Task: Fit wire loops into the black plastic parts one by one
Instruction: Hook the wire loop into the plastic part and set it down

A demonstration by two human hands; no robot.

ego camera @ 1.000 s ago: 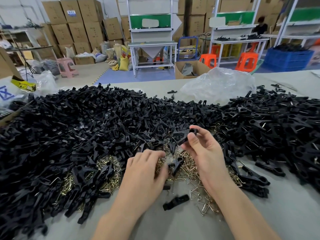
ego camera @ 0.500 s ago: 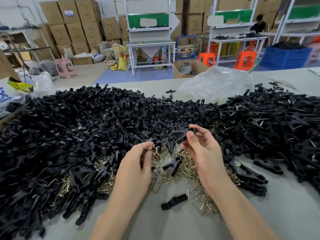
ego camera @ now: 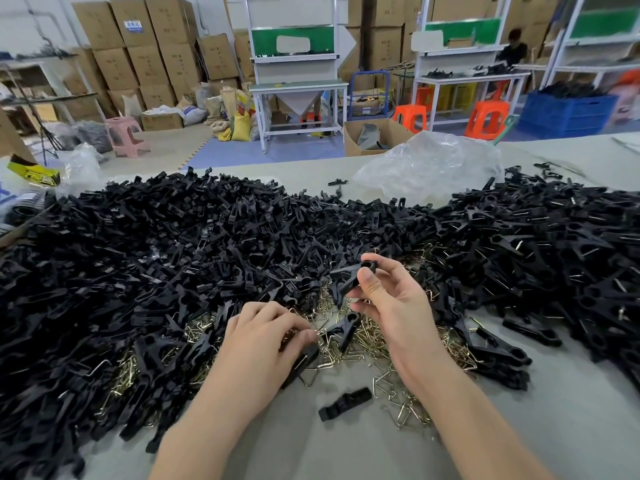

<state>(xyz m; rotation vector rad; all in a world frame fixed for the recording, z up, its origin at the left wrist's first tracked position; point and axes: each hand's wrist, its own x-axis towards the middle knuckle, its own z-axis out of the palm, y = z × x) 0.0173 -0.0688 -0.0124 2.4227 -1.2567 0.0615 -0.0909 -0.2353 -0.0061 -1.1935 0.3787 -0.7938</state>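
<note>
- On the grey table [ego camera: 346,452], close to the near edge, both bare hands are at work in front of a huge heap of black parts [ego camera: 138,271].
- Right hand [ego camera: 391,306] is up off the table, thumb and fingertips pinching one black plastic part [ego camera: 349,277], ring end uppermost, long end slanting down to the left.
- Left hand [ego camera: 266,341] is low, palm down, fingers curled, tips touching the brassy wire loops [ego camera: 367,341]. Whether one is actually gripped, I cannot tell.
- Those loops lie in a loose tangle on the table between and under the two hands, half buried by black parts.
- One loose part [ego camera: 344,403] lies alone on bare table, between the forearms.
- More black parts with wire showing are piled to the right [ego camera: 554,254].
- Behind the heap, a crumpled clear plastic bag [ego camera: 429,168].
- Writing? Little to read. A blue label [ego camera: 134,28] sits on a stacked cardboard box [ego camera: 145,64], its print too blurred to make out.
- Far left, a yellow box [ego camera: 34,171] carries dark print, also unreadable.
- Back of the room: an orange stool [ego camera: 486,119], a pink stool [ego camera: 126,135], a blue crate [ego camera: 564,114] and a person [ego camera: 514,46] at a white bench.
</note>
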